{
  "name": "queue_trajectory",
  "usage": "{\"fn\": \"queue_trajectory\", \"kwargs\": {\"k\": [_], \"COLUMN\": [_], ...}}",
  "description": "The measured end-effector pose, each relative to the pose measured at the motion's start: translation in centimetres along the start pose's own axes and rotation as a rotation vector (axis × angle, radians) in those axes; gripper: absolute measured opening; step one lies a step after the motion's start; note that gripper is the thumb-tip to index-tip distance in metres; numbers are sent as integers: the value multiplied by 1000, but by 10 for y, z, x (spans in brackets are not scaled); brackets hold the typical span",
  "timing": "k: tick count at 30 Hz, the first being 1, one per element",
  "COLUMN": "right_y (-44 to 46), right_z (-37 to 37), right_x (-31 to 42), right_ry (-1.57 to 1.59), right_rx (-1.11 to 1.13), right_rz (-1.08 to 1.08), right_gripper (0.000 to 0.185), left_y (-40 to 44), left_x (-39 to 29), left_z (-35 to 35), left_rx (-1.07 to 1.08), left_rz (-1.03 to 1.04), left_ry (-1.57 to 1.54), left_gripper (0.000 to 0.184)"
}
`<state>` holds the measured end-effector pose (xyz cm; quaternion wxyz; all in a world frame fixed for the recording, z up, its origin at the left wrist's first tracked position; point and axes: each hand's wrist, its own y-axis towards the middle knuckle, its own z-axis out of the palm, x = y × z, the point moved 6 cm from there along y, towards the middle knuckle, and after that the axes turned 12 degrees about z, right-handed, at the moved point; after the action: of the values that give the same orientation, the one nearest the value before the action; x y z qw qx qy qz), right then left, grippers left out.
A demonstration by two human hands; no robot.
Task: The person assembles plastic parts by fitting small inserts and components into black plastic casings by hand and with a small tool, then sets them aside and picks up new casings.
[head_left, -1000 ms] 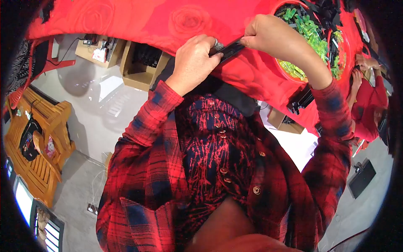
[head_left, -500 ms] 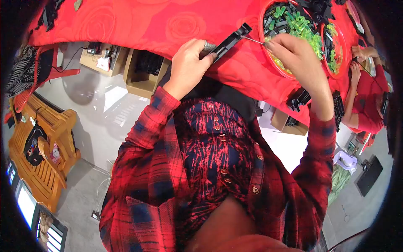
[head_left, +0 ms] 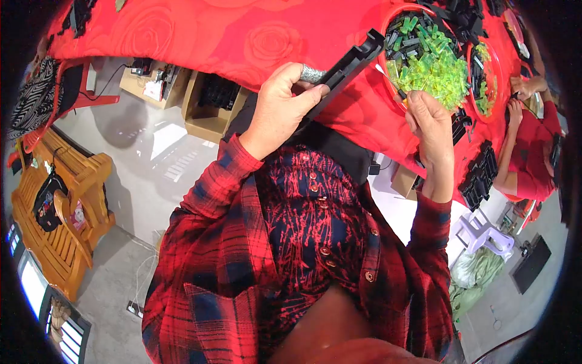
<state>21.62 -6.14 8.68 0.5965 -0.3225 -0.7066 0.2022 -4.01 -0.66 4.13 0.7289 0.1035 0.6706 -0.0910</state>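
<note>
My left hand [head_left: 280,106] grips a long black plastic part [head_left: 347,68] by its lower end, thumb on top. The part tilts up to the right over the red cloth. Something silvery and crinkled [head_left: 312,74] shows at the left forefinger, beside the part. My right hand [head_left: 429,118] pinches a thin rod-like tool [head_left: 391,83] with a pale tip and a dark section near the fingers; its exact kind is unclear. This hand is at the near rim of a red basin [head_left: 385,67] holding green-yellow translucent pieces [head_left: 433,73] and small black pieces [head_left: 412,43].
A smaller red tray [head_left: 496,76] with similar pieces stands to the right. Black parts [head_left: 479,176] lie at the table's right edge. Another person in red [head_left: 536,148] works at far right. Cardboard boxes [head_left: 203,126] sit below the red tablecloth [head_left: 212,33].
My right hand has drawn down and back, taking the tool's tip away from the black part's upper end. The left hand has moved slightly right with the part.
</note>
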Motion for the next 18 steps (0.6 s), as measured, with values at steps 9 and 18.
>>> {"fn": "queue_trajectory", "kwargs": {"k": [9, 18], "right_y": [15, 3], "right_z": [77, 138], "right_x": [-19, -24], "right_ry": [94, 37], "right_rx": [-181, -44], "right_rz": [-253, -264], "right_gripper": [30, 36], "left_y": [-6, 2], "left_x": [6, 24], "left_z": [9, -17], "left_rx": [-128, -447], "left_rz": [41, 30], "left_ry": [152, 224], "left_gripper": [13, 22]}}
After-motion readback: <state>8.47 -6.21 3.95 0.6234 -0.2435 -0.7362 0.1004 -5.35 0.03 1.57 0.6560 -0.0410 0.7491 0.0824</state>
